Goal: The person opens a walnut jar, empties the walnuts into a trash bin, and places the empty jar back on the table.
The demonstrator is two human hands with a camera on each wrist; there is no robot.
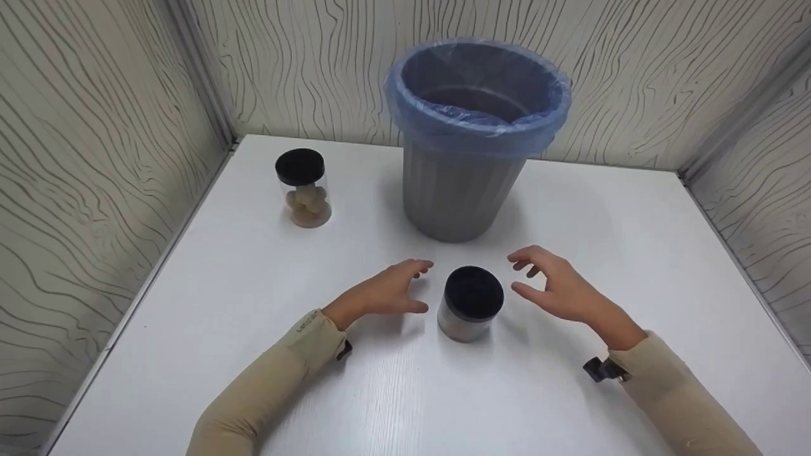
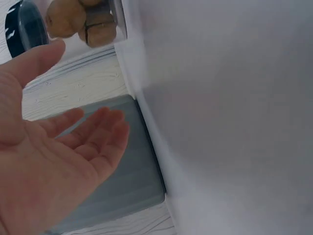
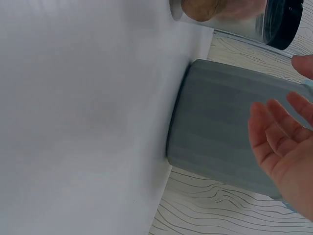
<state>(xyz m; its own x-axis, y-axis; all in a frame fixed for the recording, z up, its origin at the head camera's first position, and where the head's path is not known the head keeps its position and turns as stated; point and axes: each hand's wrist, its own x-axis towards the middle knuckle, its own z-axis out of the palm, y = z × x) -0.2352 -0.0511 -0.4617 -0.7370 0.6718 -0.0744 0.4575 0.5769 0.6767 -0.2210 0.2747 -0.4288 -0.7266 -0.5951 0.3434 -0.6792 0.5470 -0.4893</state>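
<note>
A clear jar with a black lid (image 1: 474, 294) stands upright on the white table between my two hands. In the left wrist view, round brown walnut-like pieces (image 2: 66, 18) show through its wall. My left hand (image 1: 389, 290) is just left of the jar, apart from it, thumb and fingers spread. On the other side, my right hand (image 1: 554, 286) hovers with thumb and fingers parted and slightly bent, also off the jar. In the right wrist view the jar (image 3: 239, 18) lies beyond the thumb. Both hands hold nothing.
Behind the jar stands a grey bin (image 1: 459, 190) with a blue plastic liner (image 1: 481, 136) over its rim. A second black-lidded jar (image 1: 304, 190) with round brown pieces is at the back left. Patterned walls (image 1: 304, 69) border the white table (image 1: 209, 285).
</note>
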